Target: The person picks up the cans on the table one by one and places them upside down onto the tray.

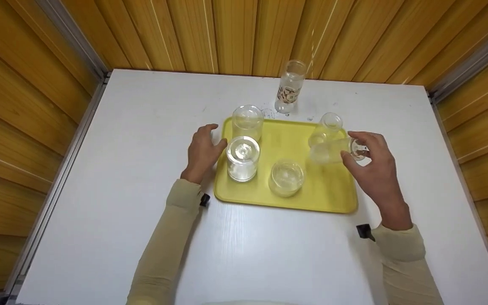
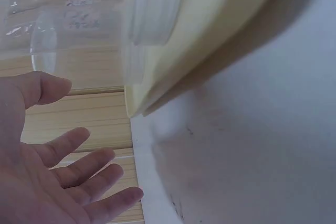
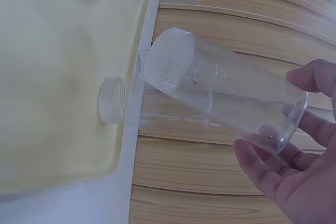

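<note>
My right hand (image 1: 377, 163) pinches a clear drinking glass (image 1: 331, 151) near its rim, over the right side of the yellow tray (image 1: 328, 195). The glass (image 3: 226, 87) lies tilted in the right wrist view, its thick base away from the palm (image 3: 310, 177). Behind it, another clear glass (image 1: 328, 127) stands on the tray's back right corner. With fingers spread, my left hand (image 1: 201, 150) is beside the tray's left edge and holds nothing. Nearest to it are a clear glass vessel (image 1: 248, 120) and, in front, a second one (image 1: 243, 167).
A short, wide clear glass (image 1: 287, 180) sits near the tray's front middle. Behind the tray, a tall glass with a brown pattern (image 1: 288, 91) stands on the white table (image 1: 142, 118). Wood-look panels (image 1: 235, 38) enclose the table at the back and sides.
</note>
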Tool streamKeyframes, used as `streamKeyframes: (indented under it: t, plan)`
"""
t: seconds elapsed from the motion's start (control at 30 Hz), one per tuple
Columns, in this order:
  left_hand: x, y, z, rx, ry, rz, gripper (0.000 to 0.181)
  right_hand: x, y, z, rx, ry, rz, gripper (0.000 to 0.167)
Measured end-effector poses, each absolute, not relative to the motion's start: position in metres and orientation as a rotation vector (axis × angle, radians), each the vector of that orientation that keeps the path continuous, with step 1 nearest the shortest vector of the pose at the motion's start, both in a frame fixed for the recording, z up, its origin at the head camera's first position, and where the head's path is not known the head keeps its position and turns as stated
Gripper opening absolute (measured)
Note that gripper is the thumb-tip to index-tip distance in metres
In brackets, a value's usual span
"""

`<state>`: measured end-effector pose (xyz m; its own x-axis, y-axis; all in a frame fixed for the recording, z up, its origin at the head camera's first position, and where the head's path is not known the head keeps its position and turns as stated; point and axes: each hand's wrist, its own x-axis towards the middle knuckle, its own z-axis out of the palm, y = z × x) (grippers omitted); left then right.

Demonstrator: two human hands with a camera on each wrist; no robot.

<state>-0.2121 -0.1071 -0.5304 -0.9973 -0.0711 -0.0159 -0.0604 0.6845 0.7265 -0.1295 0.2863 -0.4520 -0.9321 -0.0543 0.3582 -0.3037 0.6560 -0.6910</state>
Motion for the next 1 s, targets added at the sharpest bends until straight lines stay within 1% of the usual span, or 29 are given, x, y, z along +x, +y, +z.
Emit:
streamKeyframes:
  t: [0.33, 0.53, 1.0]
  plan:
    - [-0.220, -0.110, -0.548, -0.082, -3.008, -0.953, 0.052, -0.128, 0.291, -0.457, 0.331, -2.655, 0.972, 0.045]
    - [-0.222, -0.109, -0.548, -0.116, -3.075, -0.828, 0.054, -0.127, 0.293, -0.458, 0.350, -2.700, 0.913, 0.045]
    - [-0.225, -0.113, -0.545, -0.225, -3.210, -0.551, 0.046, -0.123, 0.295, -0.463, 0.383, -2.806, 0.824, 0.043]
